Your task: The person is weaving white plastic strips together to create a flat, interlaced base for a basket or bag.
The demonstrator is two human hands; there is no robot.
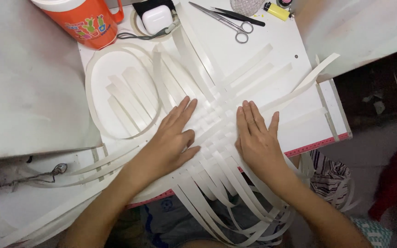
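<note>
Woven paper strips under two flat, spread hands, left and right; one pair of scissors.

Your left hand and right hand both lie flat, fingers spread, pressing on the woven centre of the white paper strips, whose loose ends fan out over the white table and hang off its near edge. Just left of your left hand a looped strip forms an oval hoop. Up at the far edge sit an orange jug, a white earbud case, scissors and a yellow lighter.
</note>
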